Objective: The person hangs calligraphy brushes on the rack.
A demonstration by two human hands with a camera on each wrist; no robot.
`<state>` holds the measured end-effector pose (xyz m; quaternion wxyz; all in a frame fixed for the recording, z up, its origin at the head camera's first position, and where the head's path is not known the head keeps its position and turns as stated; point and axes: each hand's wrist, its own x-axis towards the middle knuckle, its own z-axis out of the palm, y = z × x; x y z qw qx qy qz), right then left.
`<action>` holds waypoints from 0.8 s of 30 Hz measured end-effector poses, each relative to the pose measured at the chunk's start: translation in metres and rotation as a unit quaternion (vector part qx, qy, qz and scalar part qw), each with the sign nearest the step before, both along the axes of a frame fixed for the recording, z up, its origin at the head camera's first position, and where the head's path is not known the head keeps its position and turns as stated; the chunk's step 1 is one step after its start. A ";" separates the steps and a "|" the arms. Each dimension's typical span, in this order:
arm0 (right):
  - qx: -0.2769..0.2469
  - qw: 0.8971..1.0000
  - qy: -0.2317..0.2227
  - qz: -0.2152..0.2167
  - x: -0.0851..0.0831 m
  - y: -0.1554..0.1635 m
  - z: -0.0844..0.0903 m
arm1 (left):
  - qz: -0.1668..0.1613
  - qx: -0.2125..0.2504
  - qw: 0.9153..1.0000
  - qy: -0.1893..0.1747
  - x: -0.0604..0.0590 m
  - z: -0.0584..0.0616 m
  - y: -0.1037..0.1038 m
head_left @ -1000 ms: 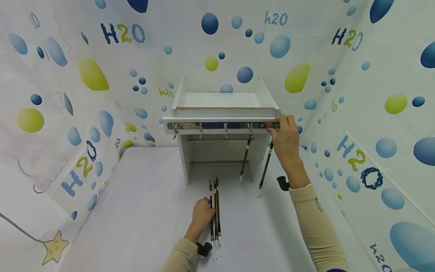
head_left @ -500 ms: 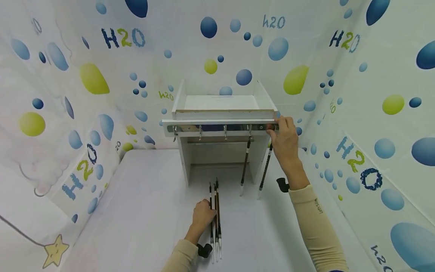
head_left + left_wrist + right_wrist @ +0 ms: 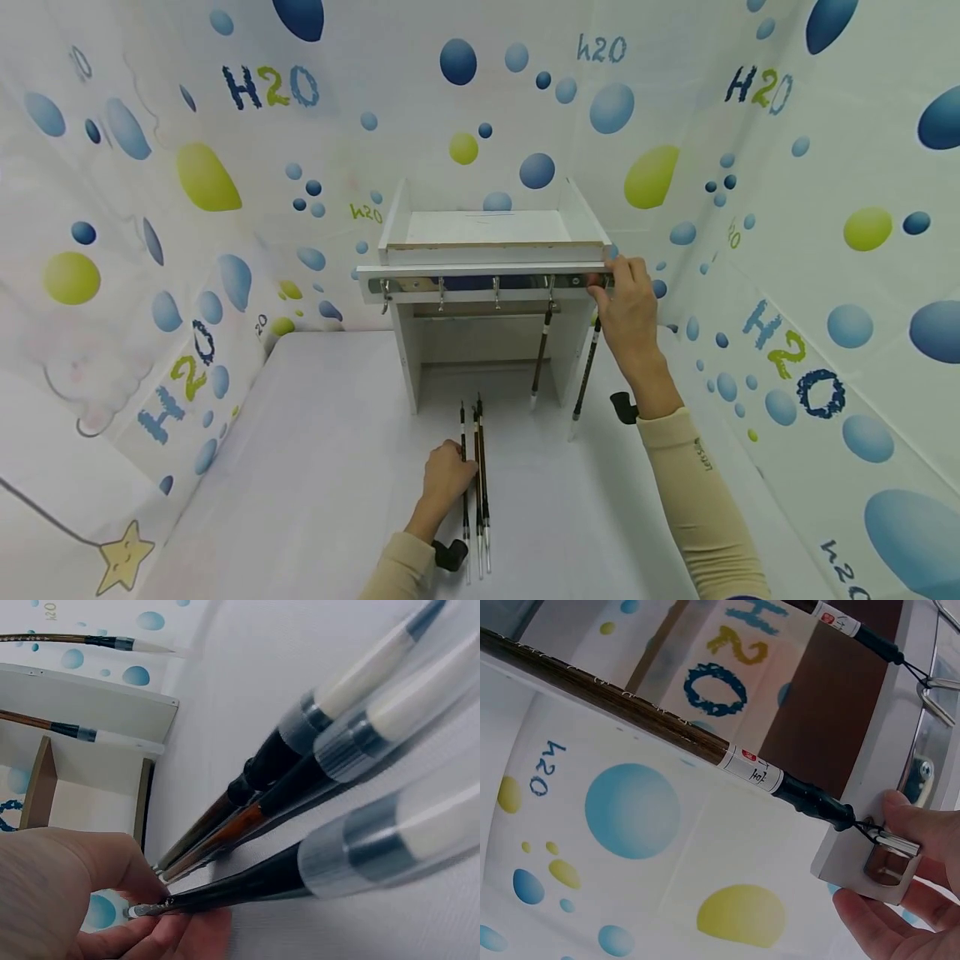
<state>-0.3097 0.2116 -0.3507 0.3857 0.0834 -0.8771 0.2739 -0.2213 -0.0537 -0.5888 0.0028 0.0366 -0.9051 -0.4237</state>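
Observation:
A white shelf stand (image 3: 491, 250) carries a metal hook rail (image 3: 487, 282). One brush (image 3: 542, 354) hangs from a hook right of the middle. A second brush (image 3: 587, 371) (image 3: 667, 727) hangs at the rail's right end. My right hand (image 3: 626, 304) (image 3: 900, 877) is there, thumb and fingers pinching at the end hook (image 3: 889, 859) where that brush's string loop (image 3: 864, 825) sits. Three brushes (image 3: 476, 483) (image 3: 300, 780) lie side by side on the table. My left hand (image 3: 446, 477) (image 3: 142, 919) pinches the rear end of the leftmost one.
The table (image 3: 322, 467) is covered in white cloth and closed in by bubble-print walls on three sides. Three hooks (image 3: 441, 287) on the rail's left part are bare. Black wrist-camera mounts (image 3: 622, 406) show by both forearms.

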 end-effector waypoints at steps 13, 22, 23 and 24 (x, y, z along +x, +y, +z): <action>0.002 1.000 0.018 0.008 0.001 0.000 0.001 | 0.023 0.021 0.999 0.019 -0.002 0.020 0.003; 0.005 1.000 0.022 0.008 0.001 0.000 0.000 | 0.004 0.041 0.997 0.063 0.000 0.043 0.004; 0.005 1.000 0.023 0.009 0.001 0.001 0.000 | 0.002 0.044 0.997 0.066 0.000 0.046 0.004; 0.006 1.000 0.024 0.009 0.001 0.001 0.000 | 0.001 0.045 0.996 0.071 0.000 0.048 0.005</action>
